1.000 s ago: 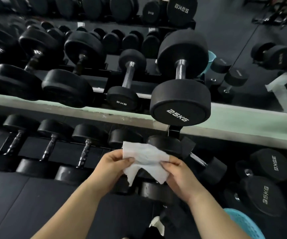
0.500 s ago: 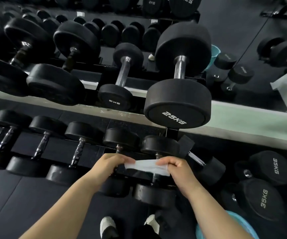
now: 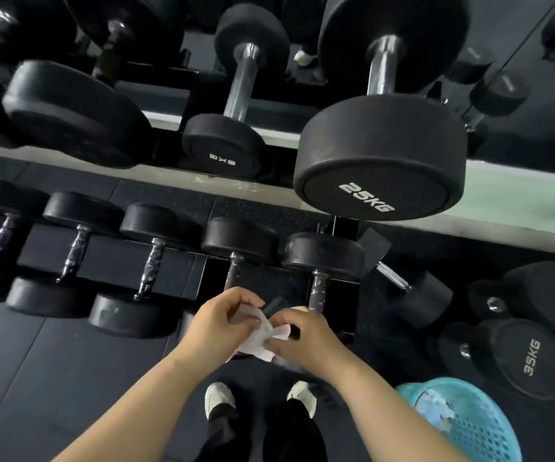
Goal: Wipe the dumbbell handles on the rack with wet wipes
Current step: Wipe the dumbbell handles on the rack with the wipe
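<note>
Both bare forearms reach forward from the bottom edge and converge; the left hand [image 3: 219,318] and right hand [image 3: 302,331] are close together, fingers curled, pinching a crumpled wet wipe [image 3: 259,338] between them.

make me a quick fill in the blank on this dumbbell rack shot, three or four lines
1. Both hands, left hand and right hand, hold one white ____ between them.
2. The big dumbbell on the upper tier is marked ____.
3. The basket at lower right is coloured ____.
4. The two dumbbells on the floor at right are marked ____.

Missing words: wipe; 25KG; blue; 35KG
</note>
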Demonstrator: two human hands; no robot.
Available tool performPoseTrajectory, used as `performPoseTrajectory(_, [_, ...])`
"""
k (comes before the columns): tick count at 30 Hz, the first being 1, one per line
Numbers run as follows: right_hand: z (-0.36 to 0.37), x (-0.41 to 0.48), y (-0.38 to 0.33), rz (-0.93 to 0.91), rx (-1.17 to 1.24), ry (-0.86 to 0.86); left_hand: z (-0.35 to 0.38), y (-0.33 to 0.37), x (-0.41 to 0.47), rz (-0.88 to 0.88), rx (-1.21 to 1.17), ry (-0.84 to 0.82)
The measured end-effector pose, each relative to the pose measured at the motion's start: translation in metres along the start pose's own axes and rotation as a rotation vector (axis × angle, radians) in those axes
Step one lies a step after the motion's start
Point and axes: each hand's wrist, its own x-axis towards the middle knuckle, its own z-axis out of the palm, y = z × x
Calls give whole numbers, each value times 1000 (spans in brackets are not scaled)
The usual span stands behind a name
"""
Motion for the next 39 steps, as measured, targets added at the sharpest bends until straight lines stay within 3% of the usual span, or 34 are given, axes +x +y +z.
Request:
performPoseTrajectory(5, [18, 5, 8, 111, 171, -72, 3, -25, 0, 20, -21, -16])
performPoseTrajectory(9, [15, -5, 29, 233, 151, 180, 8, -55, -2, 77, 38, -110])
performPoseTrajectory(14, [8, -17, 70, 385, 212, 623, 17, -89, 7, 124, 206, -213])
performPoseTrajectory(19, [4, 11, 117, 443, 250, 764, 56, -125, 40, 260, 317, -244])
performPoseTrajectory(24, [1, 60, 166, 407, 367, 833, 103, -159, 87, 270, 173, -272])
performPoseTrajectory(30, [-11, 99, 215, 262, 417, 902, 110, -177, 112, 389, 207, -487])
performPoseTrajectory(39, [-6, 119, 228, 3, 200, 807, 116, -197, 106, 705, 248, -250])
